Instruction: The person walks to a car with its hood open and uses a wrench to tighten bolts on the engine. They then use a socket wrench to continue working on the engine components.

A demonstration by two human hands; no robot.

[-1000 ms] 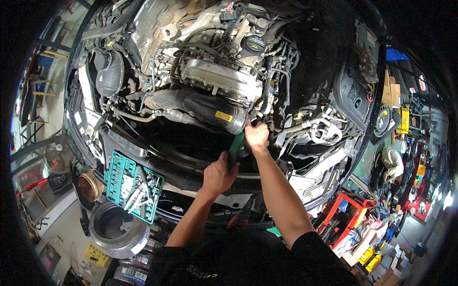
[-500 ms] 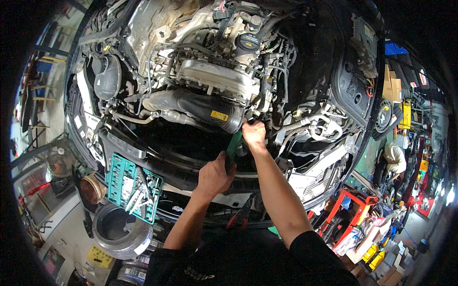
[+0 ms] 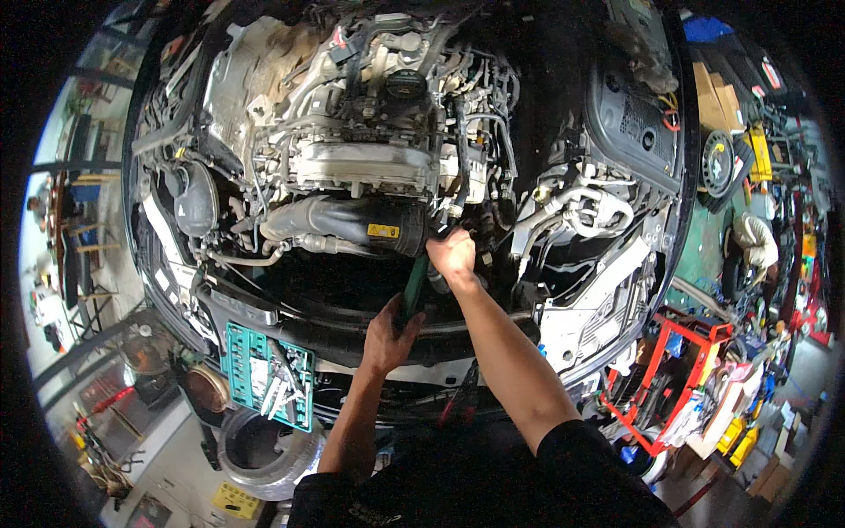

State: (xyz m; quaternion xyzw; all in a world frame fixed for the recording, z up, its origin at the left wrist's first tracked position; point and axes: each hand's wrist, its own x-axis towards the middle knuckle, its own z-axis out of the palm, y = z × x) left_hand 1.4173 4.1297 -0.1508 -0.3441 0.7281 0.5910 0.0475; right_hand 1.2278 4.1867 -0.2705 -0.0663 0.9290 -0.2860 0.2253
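Observation:
My left hand [image 3: 389, 338] is closed around the lower part of a long green tool [image 3: 415, 283], which stands slanted in front of the engine. The kind of tool cannot be told. My right hand [image 3: 452, 255] is closed at the tool's upper end, beside the right end of a thick black air hose [image 3: 339, 220] with a yellow label. Something dark shows at its fingertips, but what they grip is hidden. Behind the hose lies the silver engine cover [image 3: 365, 165]. A black oil filler cap [image 3: 406, 84] sits farther back.
A teal socket set case [image 3: 236, 370] with loose tools on it rests at the front left edge of the car. Below it are tyres [image 3: 308, 458]. On the right stand a red cart [image 3: 647, 374] and a bent-over person [image 3: 755, 242]. A black reservoir [image 3: 195, 202] sits left in the engine bay.
The view has shifted, so the engine sits farther left and the front of the car looks level. Both hands stay at the green tool beside the hose end.

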